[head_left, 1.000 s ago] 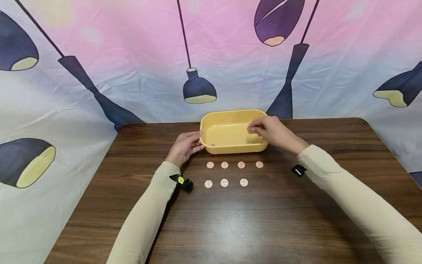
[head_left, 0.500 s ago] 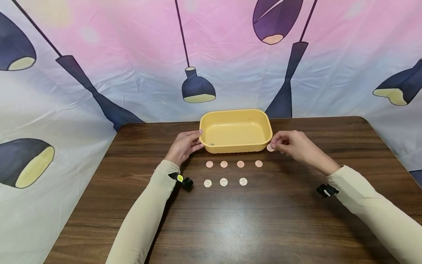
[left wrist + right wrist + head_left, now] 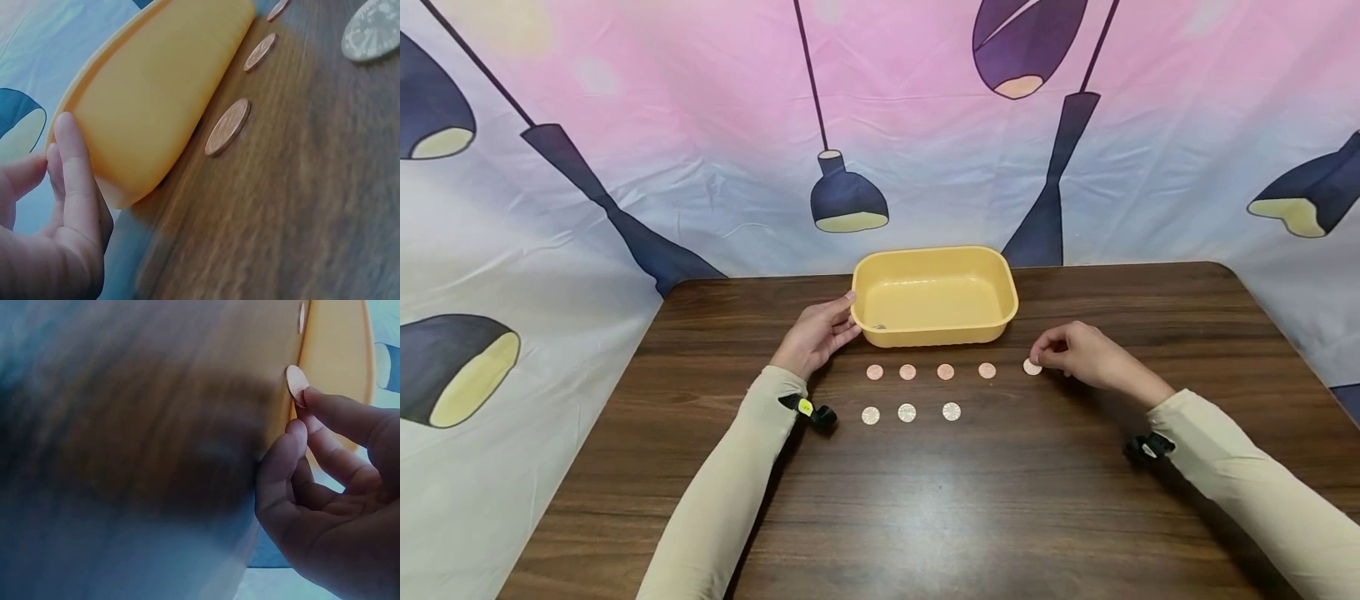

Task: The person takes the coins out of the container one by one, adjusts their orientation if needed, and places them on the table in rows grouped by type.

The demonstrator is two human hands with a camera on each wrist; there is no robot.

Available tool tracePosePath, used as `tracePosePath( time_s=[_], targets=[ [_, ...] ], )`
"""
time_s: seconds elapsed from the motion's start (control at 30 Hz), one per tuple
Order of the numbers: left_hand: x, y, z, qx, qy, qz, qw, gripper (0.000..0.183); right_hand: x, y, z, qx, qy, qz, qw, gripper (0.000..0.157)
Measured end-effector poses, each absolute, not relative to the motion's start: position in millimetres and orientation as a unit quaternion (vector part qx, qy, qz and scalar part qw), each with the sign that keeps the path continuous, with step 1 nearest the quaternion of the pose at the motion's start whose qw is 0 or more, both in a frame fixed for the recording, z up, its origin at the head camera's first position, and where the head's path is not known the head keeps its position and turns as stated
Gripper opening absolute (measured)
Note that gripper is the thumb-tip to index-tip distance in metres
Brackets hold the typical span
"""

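Note:
My left hand [image 3: 815,333] grips the left rim of a yellow plastic tray [image 3: 934,337], thumb and fingers on either side of its wall in the left wrist view. Between thumb and finger, my right hand [image 3: 1086,354] pinches a copper-coloured coin [image 3: 296,384] by its edge. That coin is at table height or just above, right of a row of several copper coins [image 3: 945,372] lying flat before the tray. A nearer row has three silver coins [image 3: 907,413]. Small silvery pieces [image 3: 879,327] lie in the tray's near left corner; their number is unclear.
The brown wooden table [image 3: 880,533] has rounded far corners. A printed cloth backdrop [image 3: 715,167] hangs right behind its far edge, close to the tray. Both wrists carry small black cameras.
My right hand has come out of the tray with a copper coin, moving right and toward me to the end of the copper row. My left hand has stayed at the tray's rim.

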State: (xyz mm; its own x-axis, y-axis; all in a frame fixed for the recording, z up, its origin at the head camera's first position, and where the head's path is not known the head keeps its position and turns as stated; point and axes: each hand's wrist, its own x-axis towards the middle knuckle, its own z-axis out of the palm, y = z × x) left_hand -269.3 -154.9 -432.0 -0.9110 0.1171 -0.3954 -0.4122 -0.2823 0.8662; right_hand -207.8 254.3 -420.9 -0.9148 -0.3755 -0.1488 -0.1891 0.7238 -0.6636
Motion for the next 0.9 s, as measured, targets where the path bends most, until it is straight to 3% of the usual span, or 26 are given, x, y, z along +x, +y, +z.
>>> tracePosePath(
  time_s=[0.23, 0.9],
  targets=[
    [-270.6, -157.8, -433.9, -0.131, 0.574, 0.79, 0.169, 0.023, -211.0, 252.3, -424.4, -0.181, 0.928, -0.3, 0.123, 0.014],
    [-269.8, -156.9, -433.5, -0.113, 0.578, 0.791, 0.165, 0.031, -213.0, 252.7, -422.1, -0.178, 0.924, -0.308, 0.144, 0.013]
  ],
)
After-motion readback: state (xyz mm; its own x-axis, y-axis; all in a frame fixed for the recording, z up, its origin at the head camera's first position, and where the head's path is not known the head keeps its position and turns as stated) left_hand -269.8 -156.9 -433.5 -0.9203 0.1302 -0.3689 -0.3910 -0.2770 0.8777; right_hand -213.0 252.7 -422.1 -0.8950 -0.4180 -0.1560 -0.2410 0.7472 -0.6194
